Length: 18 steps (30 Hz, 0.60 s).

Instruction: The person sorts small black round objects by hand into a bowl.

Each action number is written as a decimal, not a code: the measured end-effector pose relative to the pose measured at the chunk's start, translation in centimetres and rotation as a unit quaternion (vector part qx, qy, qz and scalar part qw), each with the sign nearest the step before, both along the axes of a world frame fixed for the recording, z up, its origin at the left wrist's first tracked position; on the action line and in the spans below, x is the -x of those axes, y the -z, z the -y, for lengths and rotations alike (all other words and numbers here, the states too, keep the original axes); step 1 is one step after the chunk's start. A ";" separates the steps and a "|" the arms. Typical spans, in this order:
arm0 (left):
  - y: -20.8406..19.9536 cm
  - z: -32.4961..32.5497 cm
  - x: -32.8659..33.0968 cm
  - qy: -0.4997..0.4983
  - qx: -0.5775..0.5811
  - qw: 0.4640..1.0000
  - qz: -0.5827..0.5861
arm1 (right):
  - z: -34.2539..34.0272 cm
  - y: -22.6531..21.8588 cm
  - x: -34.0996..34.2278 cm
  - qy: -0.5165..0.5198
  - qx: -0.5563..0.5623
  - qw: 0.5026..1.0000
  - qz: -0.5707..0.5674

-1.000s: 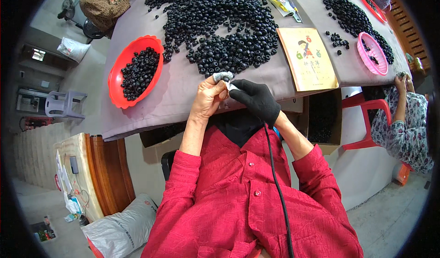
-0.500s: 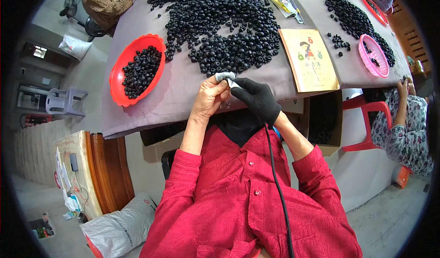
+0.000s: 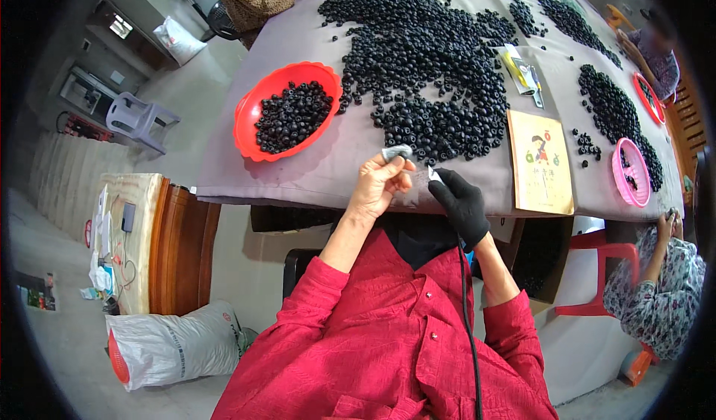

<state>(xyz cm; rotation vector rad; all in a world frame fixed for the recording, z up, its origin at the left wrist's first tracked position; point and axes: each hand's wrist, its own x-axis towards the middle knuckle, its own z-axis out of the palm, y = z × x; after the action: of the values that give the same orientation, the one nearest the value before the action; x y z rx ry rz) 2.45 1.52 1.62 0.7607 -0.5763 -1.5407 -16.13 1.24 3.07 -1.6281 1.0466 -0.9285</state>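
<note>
My left hand (image 3: 380,185) is bare except for a grey finger cover (image 3: 397,152) on a fingertip. Its thumb and finger pinch together at the table's near edge; anything between them is too small to make out. Just to its right, my right hand (image 3: 464,205) wears a black glove and grips a small corded tool with a pale tip (image 3: 433,174). From that glove a black cord (image 3: 467,301) runs down over my red shirt. Beyond both hands spreads a heap of small black ring-like pieces (image 3: 440,125). More such pieces fill a red scalloped bowl (image 3: 246,125) at the left.
A yellow booklet (image 3: 541,163) and a packaged yellow tool (image 3: 522,73) lie right of the heap. Farther right stand a pink basket (image 3: 620,174) and more black pieces (image 3: 608,96). Other people sit around the cloth-covered table (image 3: 224,166). A red chair (image 3: 608,252) stands at right.
My hands have moved apart; the tool's tip has come away from the left fingertips. The whole view has shifted, so the table's things appear farther right.
</note>
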 end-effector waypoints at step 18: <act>-3.3 3.0 -6.0 -0.255 0.132 0.902 0.323 | 0.5 0.5 0.3 -0.016 -0.008 1.000 0.002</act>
<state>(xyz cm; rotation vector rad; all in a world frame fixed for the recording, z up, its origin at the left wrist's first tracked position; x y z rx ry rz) 8.48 -1.47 4.90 1.1097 -0.9598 -0.6849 -16.48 0.72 2.62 -1.6254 1.0198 -0.8995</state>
